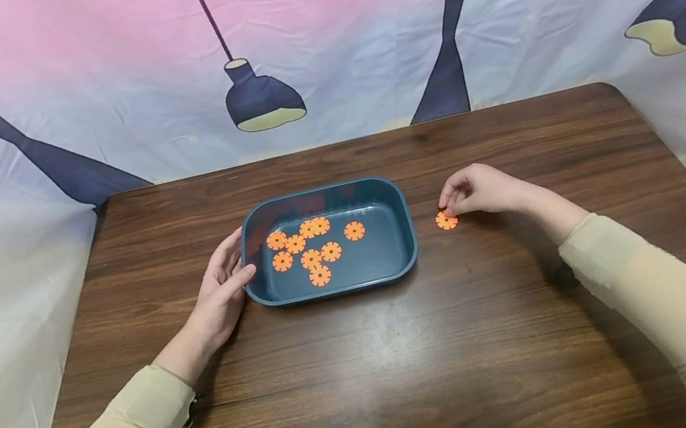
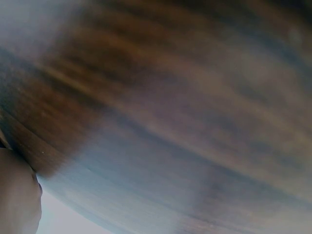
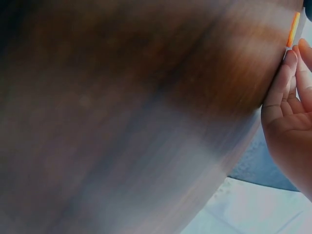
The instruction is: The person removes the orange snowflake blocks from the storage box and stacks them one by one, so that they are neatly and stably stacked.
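A dark blue rectangular tray (image 1: 389, 278) stands on the wooden table, with several orange notched discs (image 1: 354, 231) lying flat inside, mostly toward its left half. At the tray's left end my left hand (image 1: 221, 289) grips the wall, thumb over the rim and fingers along the outside. To the right of the tray, my right hand (image 1: 480, 190) pinches a single orange notched disc (image 1: 447, 220) between thumb and fingertips, at or just above the tabletop. The right wrist view catches that disc edge-on beyond the fingertips. Only part of the left hand (image 2: 18, 195) appears in the left wrist view.
The brown wood-grain table (image 1: 372, 377) extends around the tray on all sides. Behind it and at the sides hangs a pastel cloth (image 1: 325, 33) printed with dark lamps.
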The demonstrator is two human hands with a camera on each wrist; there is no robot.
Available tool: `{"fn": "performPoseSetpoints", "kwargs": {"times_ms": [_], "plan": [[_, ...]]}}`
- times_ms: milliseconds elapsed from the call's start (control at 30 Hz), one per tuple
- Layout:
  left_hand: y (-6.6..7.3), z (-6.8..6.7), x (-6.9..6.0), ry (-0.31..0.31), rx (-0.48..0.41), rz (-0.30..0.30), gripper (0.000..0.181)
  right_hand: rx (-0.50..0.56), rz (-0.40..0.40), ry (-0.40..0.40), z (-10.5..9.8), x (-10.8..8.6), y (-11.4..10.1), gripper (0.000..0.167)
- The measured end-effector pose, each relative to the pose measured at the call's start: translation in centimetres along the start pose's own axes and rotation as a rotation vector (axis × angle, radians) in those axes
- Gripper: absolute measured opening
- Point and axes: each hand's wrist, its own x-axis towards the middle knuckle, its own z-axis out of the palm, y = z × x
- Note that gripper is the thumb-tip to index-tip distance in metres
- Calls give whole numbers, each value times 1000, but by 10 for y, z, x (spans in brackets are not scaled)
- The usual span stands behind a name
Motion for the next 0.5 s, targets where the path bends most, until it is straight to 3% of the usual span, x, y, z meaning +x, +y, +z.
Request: {"fn": "performPoseSetpoints", "kwargs": {"times_ms": [267, 500], "plan": [[0, 0, 0, -2, -6, 10, 62, -21, -10, 12, -7, 2, -4, 12], [1, 1, -1, -2, -10, -1, 63, -12, -50, 54, -11, 6, -29, 14]]}}
